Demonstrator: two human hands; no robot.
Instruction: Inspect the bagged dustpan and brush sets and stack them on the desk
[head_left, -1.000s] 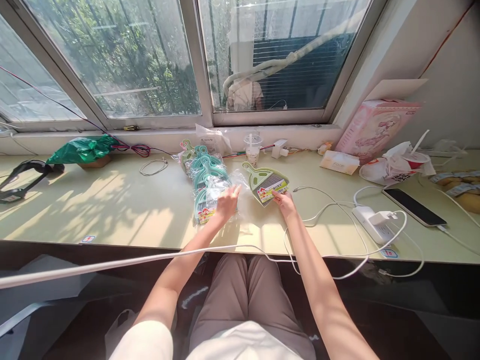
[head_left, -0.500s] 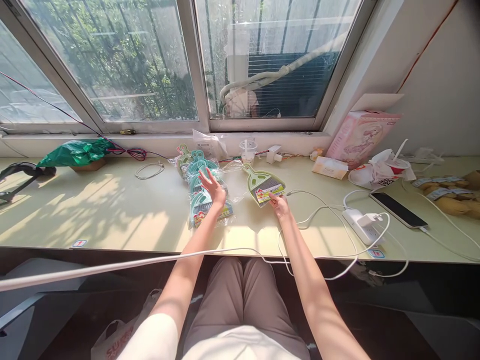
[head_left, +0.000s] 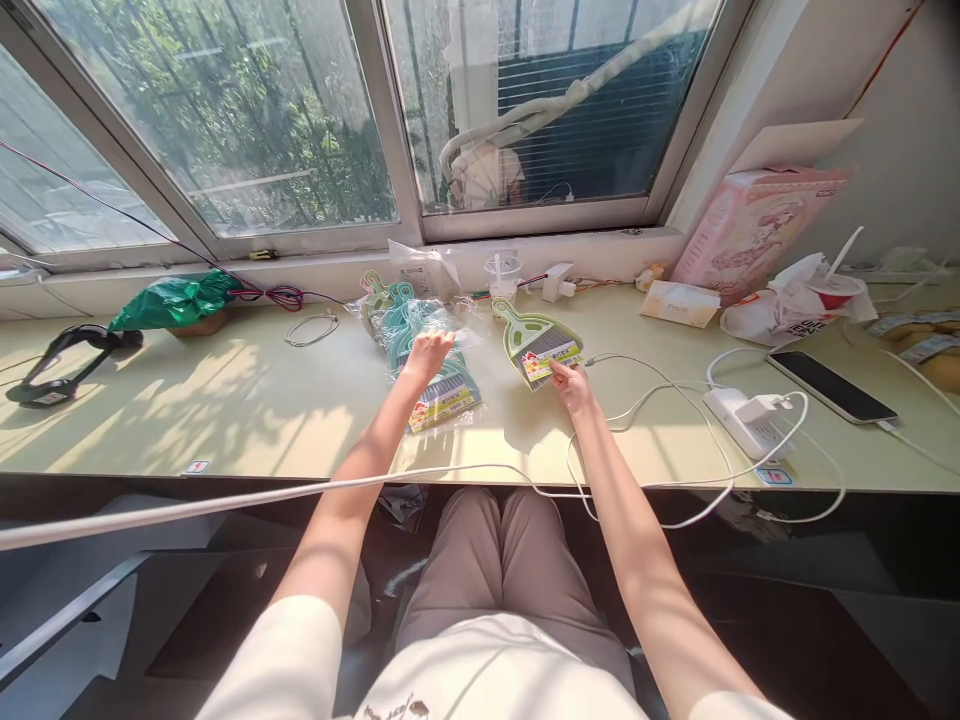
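Note:
In my right hand (head_left: 571, 386) is a green dustpan and brush set (head_left: 540, 335), gripped at the lower edge by its printed card, with its handle pointing toward the window. My left hand (head_left: 429, 356) is closed over the handle end of the front blue-green dustpan and brush set (head_left: 450, 385), which is wrapped in clear plastic; its fingertips are hidden from me. Behind it, more bagged sets (head_left: 401, 312) lie overlapping in a row, with a paler green one (head_left: 373, 300) at the back.
A white cable (head_left: 262, 495) crosses low in front of both forearms. To the right are a power strip (head_left: 742, 422), a phone (head_left: 831, 386) and a pink box (head_left: 761, 225). A plastic cup (head_left: 501, 275) stands by the window. At left lie a green bag (head_left: 176, 302) and black headgear (head_left: 64, 370).
My left hand has gone from spread fingers to closed over the front bagged set, which has shifted slightly right. My right hand keeps the green set. The view has tilted a little.

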